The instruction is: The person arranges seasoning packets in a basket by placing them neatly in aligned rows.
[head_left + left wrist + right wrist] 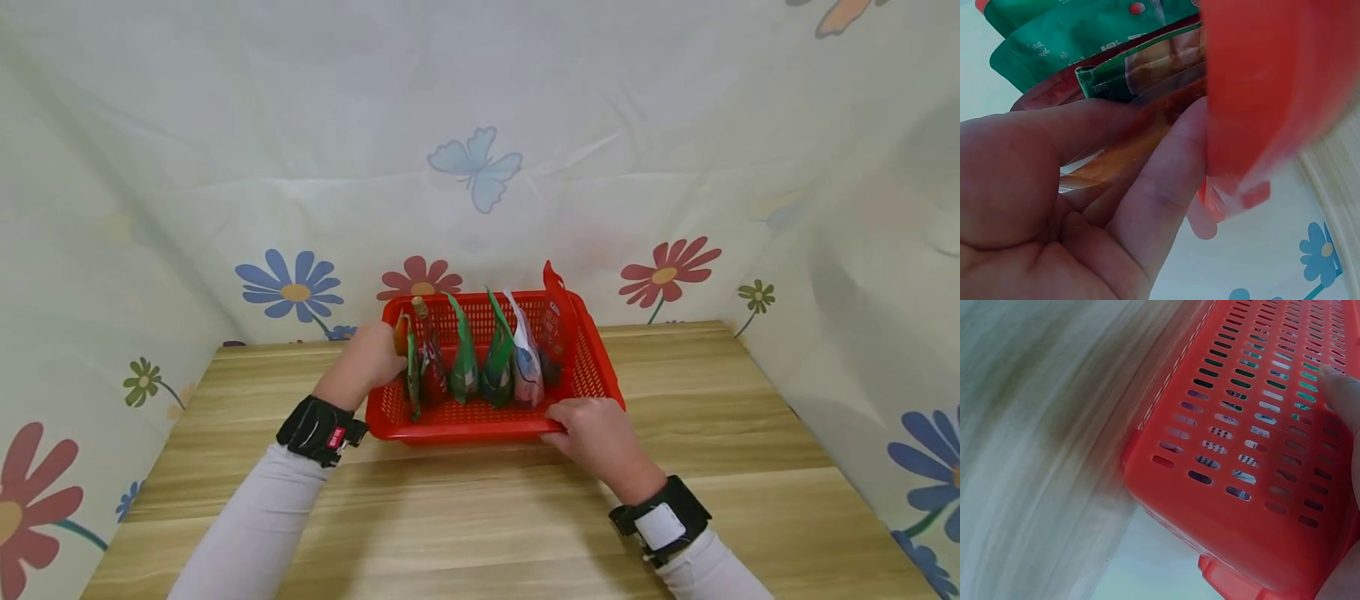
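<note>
A red perforated plastic basket (465, 432) stands on the table with several packets upright in a row inside. My left hand (371, 354) reaches over its left end, and thumb and finger pinch an orange-brown packet with clear edges (1124, 153) beside the basket wall (1260, 81). Next to it stand a thin green packet (412, 379) and a dark red one with a gold-coloured top (432, 371). Farther right are two green packets (464, 371), a white-and-pink packet (527, 367) and a tall red packet (557, 329). My right hand (600, 437) grips the front rim near the right corner, thumb outside on the perforated wall.
The wood-grain table (480, 517) extends in front of the basket and to both sides. Behind it hangs a pale cloth (360, 217) printed with flowers and butterflies, close to the basket's back rim; similar cloth lines both sides.
</note>
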### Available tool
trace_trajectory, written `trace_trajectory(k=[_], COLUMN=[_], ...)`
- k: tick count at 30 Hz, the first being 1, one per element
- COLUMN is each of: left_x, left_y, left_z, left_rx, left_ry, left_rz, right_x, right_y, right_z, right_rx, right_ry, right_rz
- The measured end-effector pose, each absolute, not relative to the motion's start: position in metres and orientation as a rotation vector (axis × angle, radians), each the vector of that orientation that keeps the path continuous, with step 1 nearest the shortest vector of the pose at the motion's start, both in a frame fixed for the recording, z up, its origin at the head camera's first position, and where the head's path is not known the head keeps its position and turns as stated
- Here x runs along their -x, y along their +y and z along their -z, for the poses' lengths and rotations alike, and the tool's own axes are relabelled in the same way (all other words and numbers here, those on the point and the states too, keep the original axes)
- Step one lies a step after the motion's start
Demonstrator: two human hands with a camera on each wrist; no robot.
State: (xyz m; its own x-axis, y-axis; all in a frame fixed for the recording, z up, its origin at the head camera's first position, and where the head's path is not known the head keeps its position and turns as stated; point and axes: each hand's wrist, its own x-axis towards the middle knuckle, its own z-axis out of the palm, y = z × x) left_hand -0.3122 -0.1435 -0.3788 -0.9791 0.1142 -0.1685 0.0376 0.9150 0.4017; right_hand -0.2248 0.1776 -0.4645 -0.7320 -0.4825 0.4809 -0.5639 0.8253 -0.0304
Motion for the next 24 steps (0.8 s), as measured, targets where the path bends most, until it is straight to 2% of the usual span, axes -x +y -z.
trace_trajectory(k=[24], left_x=[0.295], left_y=[-0.149], left_z=[0.38], left_rx=[-0.069], left_ry=[2.835], left_rz=[-0.822], right_x=[0.223], right_y=[0.176], right_z=[0.465], right_rx=[-0.751], right_ry=[-2.572], right_rz=[-0.253])
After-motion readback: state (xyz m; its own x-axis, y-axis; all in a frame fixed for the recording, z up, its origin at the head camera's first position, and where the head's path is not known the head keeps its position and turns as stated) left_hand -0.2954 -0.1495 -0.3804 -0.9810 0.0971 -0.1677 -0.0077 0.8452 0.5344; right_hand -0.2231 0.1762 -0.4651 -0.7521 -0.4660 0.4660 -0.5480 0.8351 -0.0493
